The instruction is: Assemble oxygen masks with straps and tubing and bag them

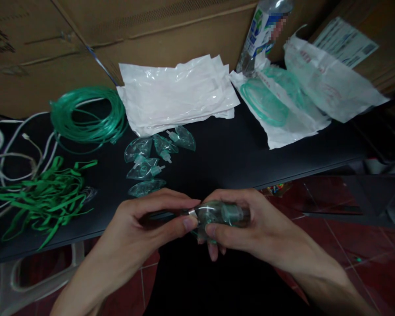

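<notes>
Just past the table's front edge, my right hand (240, 219) grips a clear greenish oxygen mask (210, 213), its thumb pressing on the plastic. Close against the mask's left side, my left hand (161, 217) is closed, with thumb and fingers around a slim dark tool with a silver end (192, 212). Most of that tool is hidden in the palm, so its exact kind is unclear. Several similar small clear masks (144, 168) with pale connectors lie on the table beyond my left hand.
On the dark table (224, 162) lie green elastic straps (49, 193), coiled green tubing (88, 116), white cables (16, 153) and a stack of white packets (181, 96). Opened packaging with green tubing (266, 101) and a plastic bottle (263, 35) stand right. Cardboard boxes (151, 39) line the back.
</notes>
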A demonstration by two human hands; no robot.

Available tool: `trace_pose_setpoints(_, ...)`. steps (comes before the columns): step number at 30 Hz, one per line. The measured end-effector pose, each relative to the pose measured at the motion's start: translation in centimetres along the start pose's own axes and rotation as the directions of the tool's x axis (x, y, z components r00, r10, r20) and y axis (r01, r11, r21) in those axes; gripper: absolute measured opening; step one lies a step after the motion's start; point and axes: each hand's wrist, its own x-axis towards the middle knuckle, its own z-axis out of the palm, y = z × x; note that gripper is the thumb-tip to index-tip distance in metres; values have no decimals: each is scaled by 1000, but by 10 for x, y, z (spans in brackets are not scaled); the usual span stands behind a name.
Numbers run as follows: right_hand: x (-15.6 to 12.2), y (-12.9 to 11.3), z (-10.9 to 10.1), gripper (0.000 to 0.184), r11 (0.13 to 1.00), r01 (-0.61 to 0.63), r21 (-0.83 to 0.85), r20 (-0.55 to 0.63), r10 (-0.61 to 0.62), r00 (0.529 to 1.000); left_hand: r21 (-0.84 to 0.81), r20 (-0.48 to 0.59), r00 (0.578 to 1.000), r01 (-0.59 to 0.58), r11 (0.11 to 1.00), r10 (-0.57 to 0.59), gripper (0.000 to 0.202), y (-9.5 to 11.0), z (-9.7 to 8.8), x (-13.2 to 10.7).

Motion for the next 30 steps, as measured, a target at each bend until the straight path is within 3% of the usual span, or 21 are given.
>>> trace_pose_setpoints(9,-7,0,5,18,998,-57,-15,-28,56,998,-43,-12,999,42,998,-43,23,-5,2,-8)
trace_pose_setpoints(21,-10,-2,4,15,991,-105,-82,-33,103,994,-5,-52,998,43,999,-44,14,3,7,-7)
trace_pose_setpoints(27,-10,0,1,19,993,-111,28,71,109,992,75,51,995,86,993,-90,13,-2,2,-8)
trace_pose_setpoints(30,-13,0,0,12,993,-96,-71,50,100,994,76,51,996,66,995,-70,15,-3,3,-11)
